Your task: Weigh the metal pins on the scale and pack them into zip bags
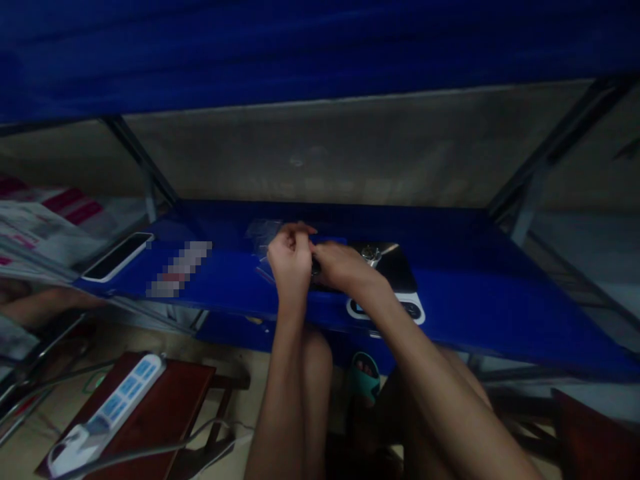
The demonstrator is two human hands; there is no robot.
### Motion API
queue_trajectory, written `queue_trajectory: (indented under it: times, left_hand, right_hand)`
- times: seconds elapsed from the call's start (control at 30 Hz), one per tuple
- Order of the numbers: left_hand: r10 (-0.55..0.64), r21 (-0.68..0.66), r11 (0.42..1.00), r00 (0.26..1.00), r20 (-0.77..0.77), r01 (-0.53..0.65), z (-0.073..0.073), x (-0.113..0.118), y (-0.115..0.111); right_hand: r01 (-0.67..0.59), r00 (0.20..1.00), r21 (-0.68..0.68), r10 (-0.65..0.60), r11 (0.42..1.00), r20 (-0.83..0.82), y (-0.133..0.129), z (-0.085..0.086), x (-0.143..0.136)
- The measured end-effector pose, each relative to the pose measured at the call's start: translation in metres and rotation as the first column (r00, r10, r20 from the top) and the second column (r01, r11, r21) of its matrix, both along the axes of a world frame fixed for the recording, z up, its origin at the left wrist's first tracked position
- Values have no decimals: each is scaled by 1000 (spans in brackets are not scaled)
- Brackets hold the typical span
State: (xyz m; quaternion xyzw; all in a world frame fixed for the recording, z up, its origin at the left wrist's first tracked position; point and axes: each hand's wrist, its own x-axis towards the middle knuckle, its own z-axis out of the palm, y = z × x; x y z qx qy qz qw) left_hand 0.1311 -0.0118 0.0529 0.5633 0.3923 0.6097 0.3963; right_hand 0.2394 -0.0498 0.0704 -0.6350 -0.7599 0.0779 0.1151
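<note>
My left hand [293,252] is raised over the blue shelf [465,267], its fingers curled together; what they hold, if anything, is hidden. My right hand [340,265] meets it from the right, fingers bent over something dark that I cannot make out. Clear plastic bags [264,235] lie behind and beside my left hand. Under and beside my right wrist is a scale with a dark plate and a white front [421,308]. Small metal pieces [371,253] rest on its plate.
A phone [119,257] and a blurred-out strip [181,270] lie on the shelf's left part. Slanted metal struts [137,157] rise at both sides. A power strip [123,403] sits on a brown stool [175,393]. Another person's limb [53,305] shows at far left.
</note>
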Motion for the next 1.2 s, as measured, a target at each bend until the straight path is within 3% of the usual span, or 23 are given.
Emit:
queue_trajectory:
  times: [0.23,0.43,0.57,0.73,0.9,1.1,1.2]
  left_hand:
    - [-23,-45,999,997,78,27,1,0,-1]
    - [3,-92,996,996,94,5,7,-2,-2]
    - [-4,-107,994,997,75,12,9,-3,-3]
    - [-2,-87,996,998,-60,-3,2,-4,1]
    - [19,40,999,961,-277,-8,-4,-3,5]
    - [-73,30,996,940,-334,87,-4,3,-1]
    - [-149,-23,989,946,-287,149,-6,4,-1]
  right_hand:
    - [38,999,-10,-39,999,-32,4,-16,8]
    - [-28,955,48,41,998,-293,3,-13,22]
    - [13,912,85,23,996,-410,-3,-8,27]
    - [79,861,124,-5,989,-509,-8,-4,26]
    - [155,778,176,-10,972,-628,-12,-2,31]
    - [243,624,211,14,947,-781,-14,-2,38]
    - [265,602,218,15,939,-798,-14,-4,39]
